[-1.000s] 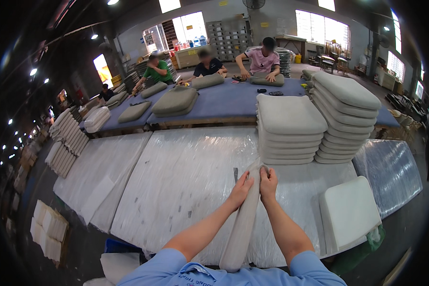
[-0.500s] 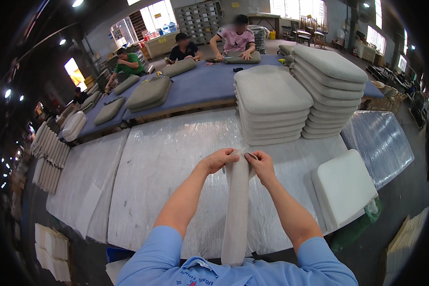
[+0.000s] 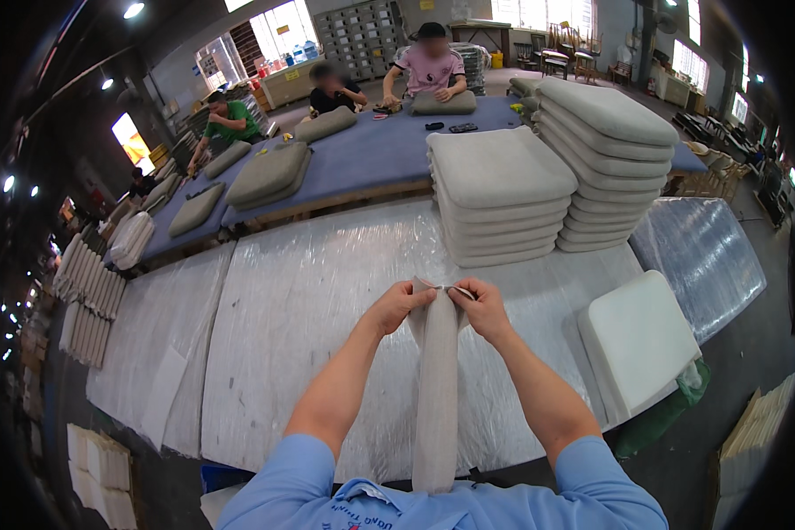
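Note:
A light grey seat cushion [image 3: 438, 389] stands on edge, its narrow side toward me, running from my chest out over the table. At its far end my left hand [image 3: 401, 305] pinches one flap of the grey fabric cover, and my right hand [image 3: 483, 307] pinches the other. Between my fingertips the two fabric edges come close together above the cushion's end. Whether a zipper or a seam lies there is too small to make out. Both forearms reach in from the lower edge, one on each side of the cushion.
The table [image 3: 318, 309] is wrapped in clear plastic. Two stacks of grey cushions, a shorter one [image 3: 503, 168] and a taller one [image 3: 605, 115], stand at its far right. A bare white foam pad [image 3: 642, 340] lies at the right edge. Co-workers sit behind a blue table [image 3: 371, 155] with cushions.
My hands have drawn the flaps a little wider, and the left flap now stands up above my fingers. The cushion stays in place. Across the table, a co-worker's hand has shifted off the cushion.

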{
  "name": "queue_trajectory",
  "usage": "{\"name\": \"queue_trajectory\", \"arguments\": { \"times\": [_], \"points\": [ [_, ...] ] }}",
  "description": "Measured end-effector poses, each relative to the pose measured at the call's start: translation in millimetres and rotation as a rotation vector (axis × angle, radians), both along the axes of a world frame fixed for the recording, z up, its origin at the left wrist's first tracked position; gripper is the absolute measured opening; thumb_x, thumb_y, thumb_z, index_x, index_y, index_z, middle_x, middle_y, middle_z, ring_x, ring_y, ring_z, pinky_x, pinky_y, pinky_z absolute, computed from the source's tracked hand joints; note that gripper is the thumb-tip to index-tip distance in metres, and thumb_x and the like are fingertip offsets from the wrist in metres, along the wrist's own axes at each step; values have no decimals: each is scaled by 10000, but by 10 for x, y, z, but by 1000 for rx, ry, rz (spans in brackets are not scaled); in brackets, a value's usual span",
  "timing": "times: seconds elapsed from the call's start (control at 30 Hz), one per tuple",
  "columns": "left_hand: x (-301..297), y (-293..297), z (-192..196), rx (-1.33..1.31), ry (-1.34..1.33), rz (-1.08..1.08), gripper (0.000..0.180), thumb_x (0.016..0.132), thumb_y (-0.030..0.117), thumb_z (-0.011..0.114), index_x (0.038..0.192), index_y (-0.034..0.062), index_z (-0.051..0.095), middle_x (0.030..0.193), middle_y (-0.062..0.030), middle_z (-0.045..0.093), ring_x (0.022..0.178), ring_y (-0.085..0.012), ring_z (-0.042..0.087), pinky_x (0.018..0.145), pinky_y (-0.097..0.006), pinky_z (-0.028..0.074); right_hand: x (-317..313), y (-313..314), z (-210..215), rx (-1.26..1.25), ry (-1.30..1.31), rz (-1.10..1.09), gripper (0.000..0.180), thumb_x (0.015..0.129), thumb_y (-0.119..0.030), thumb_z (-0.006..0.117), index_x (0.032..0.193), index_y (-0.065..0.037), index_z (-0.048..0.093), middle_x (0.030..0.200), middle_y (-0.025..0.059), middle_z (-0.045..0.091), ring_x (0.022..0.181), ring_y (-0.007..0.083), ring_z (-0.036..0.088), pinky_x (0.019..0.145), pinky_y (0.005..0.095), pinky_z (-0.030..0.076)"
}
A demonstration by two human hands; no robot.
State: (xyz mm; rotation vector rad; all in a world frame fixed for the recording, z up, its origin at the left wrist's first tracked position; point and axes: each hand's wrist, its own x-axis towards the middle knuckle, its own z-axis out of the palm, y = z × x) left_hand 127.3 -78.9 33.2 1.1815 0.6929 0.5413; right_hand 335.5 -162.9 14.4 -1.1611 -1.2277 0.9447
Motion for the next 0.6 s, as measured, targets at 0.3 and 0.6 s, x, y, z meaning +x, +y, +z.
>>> {"name": "queue_trajectory", "arguments": {
  "times": [0.3, 0.6],
  "points": [
    [240, -331, -177, 708, 148, 509, 133, 1006, 131, 704, 1105, 50, 740, 997, -50, 744, 884, -157, 684, 796, -321, 543, -134, 45, -33, 90, -63, -130, 138, 1002, -147, 703, 1030, -12, 701, 927, 50, 691, 870, 149, 623, 804, 304, 501],
    [315, -425, -189, 578, 62, 596, 135, 1001, 140, 700, 1081, 38, 738, 970, -93, 748, 848, -183, 686, 768, -327, 540, -66, 54, 17, 108, -143, -111, 128, 971, -139, 724, 1009, -17, 718, 944, 76, 702, 858, 173, 650, 774, 307, 513]
  ]
}}
